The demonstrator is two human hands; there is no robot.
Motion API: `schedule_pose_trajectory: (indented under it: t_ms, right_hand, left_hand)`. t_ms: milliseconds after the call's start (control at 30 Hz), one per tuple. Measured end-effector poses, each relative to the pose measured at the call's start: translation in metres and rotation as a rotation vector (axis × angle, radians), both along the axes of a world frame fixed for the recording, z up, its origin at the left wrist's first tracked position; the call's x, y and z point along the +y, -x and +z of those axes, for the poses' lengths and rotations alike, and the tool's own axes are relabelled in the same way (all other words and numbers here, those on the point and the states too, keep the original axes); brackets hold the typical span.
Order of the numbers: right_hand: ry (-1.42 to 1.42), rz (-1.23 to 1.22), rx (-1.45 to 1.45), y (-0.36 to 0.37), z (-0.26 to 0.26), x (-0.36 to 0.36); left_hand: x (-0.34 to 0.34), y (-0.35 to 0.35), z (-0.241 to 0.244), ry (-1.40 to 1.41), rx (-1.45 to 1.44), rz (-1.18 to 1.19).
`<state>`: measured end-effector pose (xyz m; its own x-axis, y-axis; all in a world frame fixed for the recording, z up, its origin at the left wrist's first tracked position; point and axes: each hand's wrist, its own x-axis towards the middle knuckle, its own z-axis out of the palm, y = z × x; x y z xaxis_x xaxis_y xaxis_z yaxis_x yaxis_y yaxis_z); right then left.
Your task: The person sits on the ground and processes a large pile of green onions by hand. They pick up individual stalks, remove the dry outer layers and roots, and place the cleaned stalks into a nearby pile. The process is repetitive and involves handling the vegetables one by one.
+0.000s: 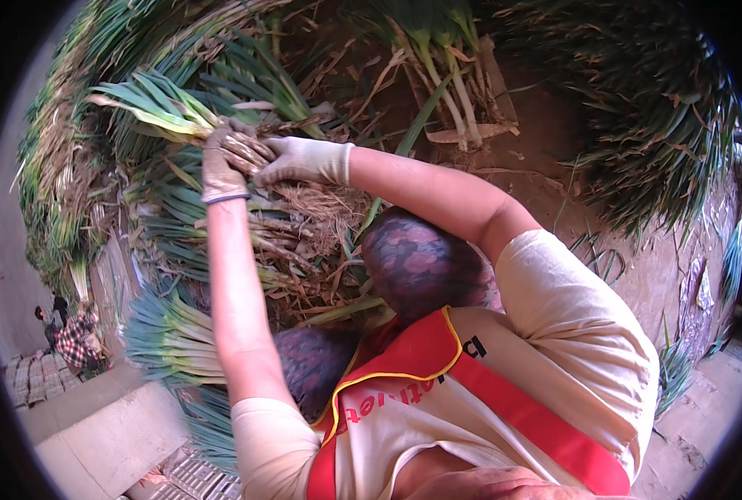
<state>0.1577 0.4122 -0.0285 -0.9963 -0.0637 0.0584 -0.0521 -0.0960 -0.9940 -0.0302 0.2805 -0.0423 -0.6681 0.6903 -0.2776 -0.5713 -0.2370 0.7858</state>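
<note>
My left hand, in a pale work glove, grips a small bunch of leeks or large green onions around the shafts. Its green leaves point to the upper left. My right hand, gloved too, holds the soil-stained lower shafts of the same bunch, with thumb and fingers around them. Fine roots hang just below the right hand; whether they belong to this bunch I cannot tell. Under my forearms lie more unclean stalks. A neater bundle with pale shafts rests beside my left forearm.
Large heaps of the green plants stand at the upper left and right. A few upright stalks stand ahead by a flat strip of board or card. Several crates are at the lower left. People crouch far left.
</note>
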Motion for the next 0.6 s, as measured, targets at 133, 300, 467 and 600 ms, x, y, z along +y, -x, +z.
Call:
schedule_pose_trajectory:
  t_ms: [133,300,467,600]
  right_hand:
    - [-0.216,-0.253,-0.09,-0.054,-0.045,0.078]
    - [-1.072,-0.847,-0.649,-0.132,-0.139,0.177]
    - [-1.088,-0.885,-0.9,-0.138,-0.207,0.217]
    - [-1.066,-0.769,-1.039,-0.129,-0.205,0.226]
  left_hand:
    - [0.047,-0.068,-0.047,0.071,0.063,0.002]
    - [0.047,-0.109,-0.113,0.146,-0.154,0.121]
    - [0.052,-0.101,-0.094,0.071,-0.173,0.129]
    - [0.066,-0.105,-0.054,-0.072,-0.108,0.09]
